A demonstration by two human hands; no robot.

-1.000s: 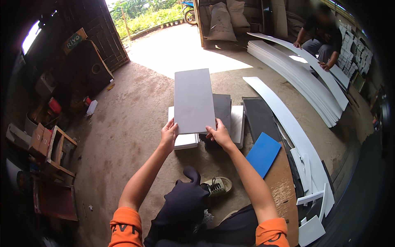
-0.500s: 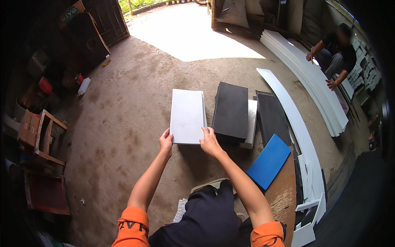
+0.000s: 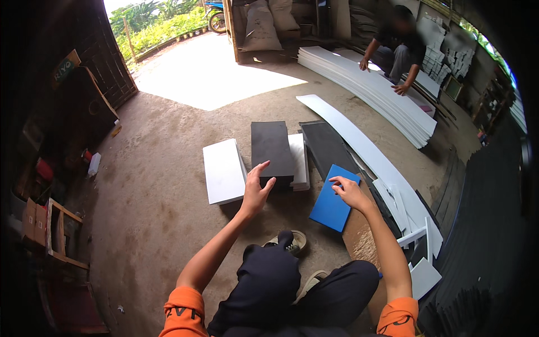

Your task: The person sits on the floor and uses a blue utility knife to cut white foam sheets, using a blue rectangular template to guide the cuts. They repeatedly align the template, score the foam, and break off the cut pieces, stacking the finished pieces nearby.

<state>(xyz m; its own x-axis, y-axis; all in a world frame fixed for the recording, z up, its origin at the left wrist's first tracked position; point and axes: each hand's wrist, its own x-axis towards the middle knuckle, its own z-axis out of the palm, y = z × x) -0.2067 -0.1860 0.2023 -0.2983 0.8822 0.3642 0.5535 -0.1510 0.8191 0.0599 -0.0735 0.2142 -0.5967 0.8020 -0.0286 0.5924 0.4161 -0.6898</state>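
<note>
My left hand (image 3: 257, 190) is open, its thumb and fingers apart, above the near edge of a stack of black rectangular sheets (image 3: 269, 145). My right hand (image 3: 352, 195) is over the upper right part of a blue rectangular sheet (image 3: 330, 209); its fingers are slightly bent and apart, and whether they touch the sheet I cannot tell. Left of the black stack is a stack of white sheets (image 3: 222, 171) on the floor. Another white stack (image 3: 300, 163) shows on the black one's right side. The blue sheet rests partly on a brown board (image 3: 359, 238).
Long black sheets (image 3: 325, 147), a long white strip (image 3: 359, 143) and white offcuts (image 3: 418, 236) lie to the right. Farther off, a co-worker (image 3: 398, 50) crouches with both hands at a pile of long white sheets (image 3: 365, 92). A wooden frame (image 3: 62, 236) stands at the left.
Both hands have let go of the white stack. My right hand has moved right to the blue sheet, and my left hand has come over the black stack's near edge. The view has turned right.
</note>
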